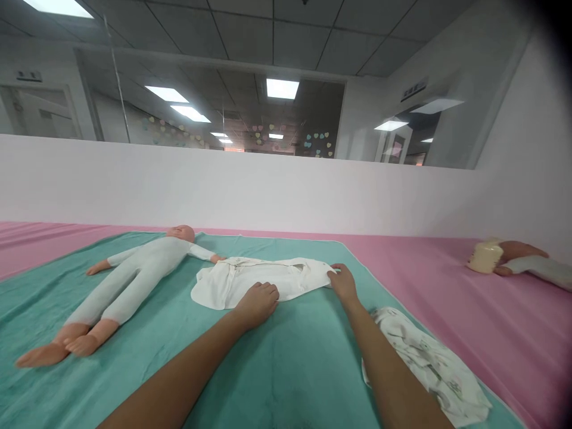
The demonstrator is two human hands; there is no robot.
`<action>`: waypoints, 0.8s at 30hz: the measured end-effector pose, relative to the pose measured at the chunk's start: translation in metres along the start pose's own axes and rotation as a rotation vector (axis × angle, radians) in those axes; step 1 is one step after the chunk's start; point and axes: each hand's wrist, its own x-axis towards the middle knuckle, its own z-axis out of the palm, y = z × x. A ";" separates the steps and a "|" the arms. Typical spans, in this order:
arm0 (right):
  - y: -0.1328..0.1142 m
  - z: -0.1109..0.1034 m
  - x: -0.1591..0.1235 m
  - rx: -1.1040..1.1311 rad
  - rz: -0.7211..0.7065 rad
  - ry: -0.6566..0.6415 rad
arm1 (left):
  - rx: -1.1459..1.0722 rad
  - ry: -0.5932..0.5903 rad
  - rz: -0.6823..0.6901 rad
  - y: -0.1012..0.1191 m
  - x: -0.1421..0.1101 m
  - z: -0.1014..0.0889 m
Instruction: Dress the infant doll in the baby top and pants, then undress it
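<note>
A white baby garment (263,280) lies spread out on a green blanket (286,363) in front of me. At its near edge rests my left hand (258,304), fingers curled and closed on the cloth; the fingertips are partly hidden. My right hand (344,283) pinches the garment's right end between thumb and fingers. Left of the garment, a baby doll (154,259) in a pale suit lies on its back, one hand close to the cloth. A crumpled white printed cloth (433,363) lies beside my right forearm.
Pink covering (491,310) surrounds the blanket. To the far right are a cream-coloured container (484,256) and part of another doll (540,268). A low white wall (268,190) with glass panels above it runs along the back.
</note>
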 end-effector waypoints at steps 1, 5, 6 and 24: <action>-0.002 -0.001 0.000 0.043 -0.002 0.041 | 0.001 0.012 0.000 0.003 0.000 -0.002; -0.006 -0.004 -0.004 0.133 0.021 0.151 | -0.085 0.038 -0.014 0.014 -0.003 -0.010; -0.007 -0.005 -0.006 0.135 0.027 0.169 | -0.118 0.034 -0.010 0.015 -0.005 -0.011; -0.057 0.072 -0.083 -0.229 -0.788 -0.347 | -0.028 0.134 -1.101 -0.124 -0.071 -0.014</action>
